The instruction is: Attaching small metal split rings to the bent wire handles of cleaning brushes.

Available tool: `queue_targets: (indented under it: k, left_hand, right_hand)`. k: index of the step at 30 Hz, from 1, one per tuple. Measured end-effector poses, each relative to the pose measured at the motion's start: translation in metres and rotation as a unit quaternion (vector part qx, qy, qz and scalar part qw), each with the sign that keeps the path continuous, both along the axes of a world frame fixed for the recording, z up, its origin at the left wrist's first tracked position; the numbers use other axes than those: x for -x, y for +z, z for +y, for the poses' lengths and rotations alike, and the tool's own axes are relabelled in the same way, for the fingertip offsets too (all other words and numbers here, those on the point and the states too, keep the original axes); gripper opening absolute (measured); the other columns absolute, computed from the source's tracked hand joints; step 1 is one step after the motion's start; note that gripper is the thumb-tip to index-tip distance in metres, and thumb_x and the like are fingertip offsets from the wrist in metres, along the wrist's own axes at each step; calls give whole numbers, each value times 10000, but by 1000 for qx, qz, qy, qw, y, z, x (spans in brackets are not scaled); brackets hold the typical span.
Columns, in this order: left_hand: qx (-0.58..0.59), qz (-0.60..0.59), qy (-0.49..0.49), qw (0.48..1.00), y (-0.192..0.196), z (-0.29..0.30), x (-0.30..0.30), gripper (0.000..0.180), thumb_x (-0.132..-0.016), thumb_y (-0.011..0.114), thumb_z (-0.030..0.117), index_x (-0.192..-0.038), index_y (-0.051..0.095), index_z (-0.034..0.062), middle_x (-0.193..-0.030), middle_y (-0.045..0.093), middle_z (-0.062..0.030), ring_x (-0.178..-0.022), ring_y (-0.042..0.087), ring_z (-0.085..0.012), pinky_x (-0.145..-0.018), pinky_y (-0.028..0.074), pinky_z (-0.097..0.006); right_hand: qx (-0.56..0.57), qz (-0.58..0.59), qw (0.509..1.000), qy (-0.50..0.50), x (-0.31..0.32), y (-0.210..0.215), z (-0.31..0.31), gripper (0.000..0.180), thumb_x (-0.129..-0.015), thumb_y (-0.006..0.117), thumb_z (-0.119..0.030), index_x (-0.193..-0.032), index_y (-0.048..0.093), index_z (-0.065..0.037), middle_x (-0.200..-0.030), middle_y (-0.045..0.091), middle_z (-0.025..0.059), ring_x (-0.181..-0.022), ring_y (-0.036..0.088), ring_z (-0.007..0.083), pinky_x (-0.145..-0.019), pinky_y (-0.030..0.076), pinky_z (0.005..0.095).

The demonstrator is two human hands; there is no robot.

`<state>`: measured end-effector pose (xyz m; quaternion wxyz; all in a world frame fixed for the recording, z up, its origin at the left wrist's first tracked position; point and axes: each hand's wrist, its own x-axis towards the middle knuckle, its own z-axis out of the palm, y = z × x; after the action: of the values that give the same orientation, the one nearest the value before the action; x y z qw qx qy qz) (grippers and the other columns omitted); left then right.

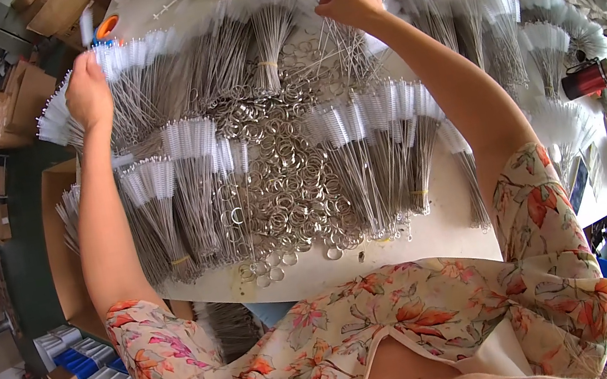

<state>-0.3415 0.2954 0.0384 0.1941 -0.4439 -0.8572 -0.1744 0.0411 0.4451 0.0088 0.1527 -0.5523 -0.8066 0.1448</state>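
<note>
My left hand (88, 93) is stretched to the far left of the white table (380, 253), closed on a thin wire brush with white bristles (88, 24) that sticks up above the fingers. My right hand (348, 1) reaches to the far middle and pinches the white tip of another wire brush (333, 42) from a bundle there. Between my arms lie many bundles of wire brushes (193, 184) with white bristle ends. A loose heap of metal rings (287, 176) covers the table's centre.
A dark red cup (588, 78) stands at the right. More brush bundles (537, 43) fan out on the right side. Cardboard boxes (27, 96) sit beyond the left edge, and blue and white bins (87, 366) are on the floor at the lower left.
</note>
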Motion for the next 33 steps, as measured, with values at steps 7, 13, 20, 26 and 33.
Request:
queue_targets:
  k: [7, 13, 20, 26, 33]
  left_hand:
    - [182, -121, -250, 943, -89, 63, -19, 344, -725, 632, 392, -855, 642, 74, -866, 651, -132, -837, 611, -325, -732, 471, -381]
    - [147, -210, -249, 934, -84, 75, -53, 190, -730, 652, 265, -775, 656, 80, -784, 658, -117, -764, 631, -263, -708, 472, -362]
    - [56, -114, -167, 978, -39, 64, -59, 187, -779, 614, 251, -803, 622, 66, -772, 655, -111, -775, 626, -279, -711, 465, -369]
    - [-101, -164, -240, 952, -8, 50, -61, 179, -865, 546, 208, -806, 547, 38, -710, 631, -43, -590, 569, -151, -576, 438, -297]
    - [29, -463, -262, 846, 16, -19, -110, 156, -894, 533, 202, -946, 597, 70, -668, 495, 47, -448, 321, -13, -375, 221, -184]
  right_hand:
    - [-143, 334, 932, -6, -25, 75, 5, 187, -855, 516, -240, -831, 569, -62, -687, 543, 32, -629, 554, 140, -593, 467, 289]
    - [-377, -178, 906, 71, -180, 41, 41, 192, -731, 631, -275, -809, 678, -105, -703, 632, 74, -617, 594, 193, -601, 479, 335]
    - [-38, -14, 994, -99, -169, 2, 14, 246, -706, 615, -279, -890, 682, -131, -881, 669, 97, -833, 643, 258, -733, 506, 379]
    - [-58, -101, 976, -181, -144, -14, 18, 194, -668, 677, -307, -794, 667, -160, -849, 656, 91, -827, 630, 285, -710, 497, 398]
    - [-86, 58, 979, -176, -160, -2, 10, 181, -729, 558, -269, -825, 676, -170, -851, 660, 106, -829, 633, 292, -717, 502, 409]
